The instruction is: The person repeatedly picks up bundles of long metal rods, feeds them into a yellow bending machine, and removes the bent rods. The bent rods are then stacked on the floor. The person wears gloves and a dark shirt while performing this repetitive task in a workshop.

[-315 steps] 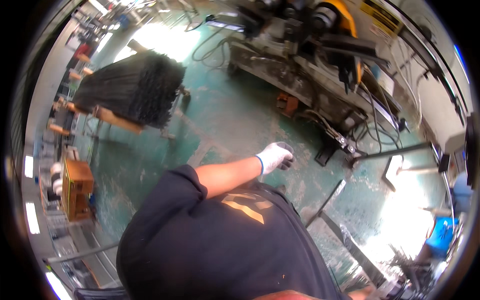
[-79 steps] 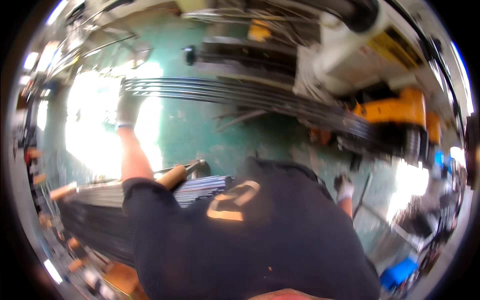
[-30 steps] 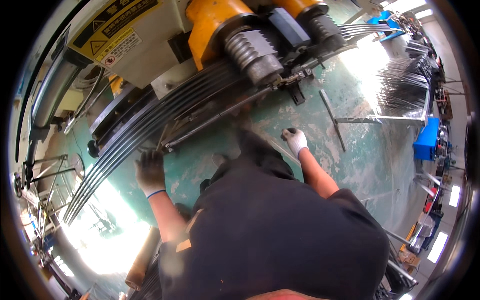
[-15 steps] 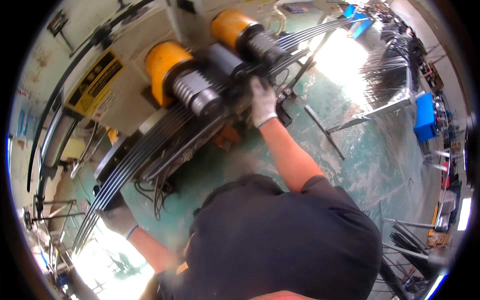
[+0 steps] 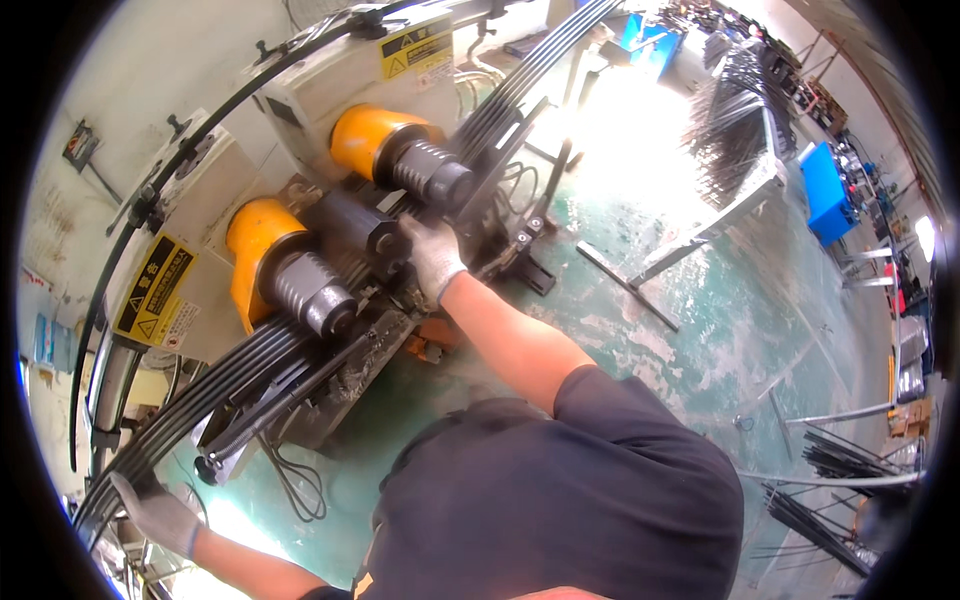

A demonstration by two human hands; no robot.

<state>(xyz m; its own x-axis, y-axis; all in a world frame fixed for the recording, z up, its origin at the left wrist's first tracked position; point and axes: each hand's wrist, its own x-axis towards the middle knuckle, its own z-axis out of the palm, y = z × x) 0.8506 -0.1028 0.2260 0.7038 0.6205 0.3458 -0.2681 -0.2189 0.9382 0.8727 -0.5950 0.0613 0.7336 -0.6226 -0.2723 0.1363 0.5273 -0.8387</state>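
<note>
Several long dark metal bars (image 5: 215, 385) run side by side through a machine, from lower left to upper right. At their lower-left stretch, my left hand (image 5: 165, 518), in a pale work glove, is closed around the bars with its thumb showing on the near side. My right hand (image 5: 436, 262), gloved too, is at the middle of the machine, against a dark block (image 5: 385, 245) between two ribbed metal rollers (image 5: 312, 290) with orange housings (image 5: 265, 240). Its fingers curl in by the block, and what they hold is hidden.
A dark rail assembly (image 5: 320, 385) juts out below the bars, with looped cables (image 5: 300, 485) hanging under it. A metal floor stand (image 5: 630, 285) stands right on the green floor (image 5: 600, 330). Beyond are a rack of thin dark rods (image 5: 740, 110) and a blue bin (image 5: 828, 195).
The view has shifted, so the machine appears farther left and lower. My right hand is nearer the dark block. My left hand, still at the bars, appears lower and farther left.
</note>
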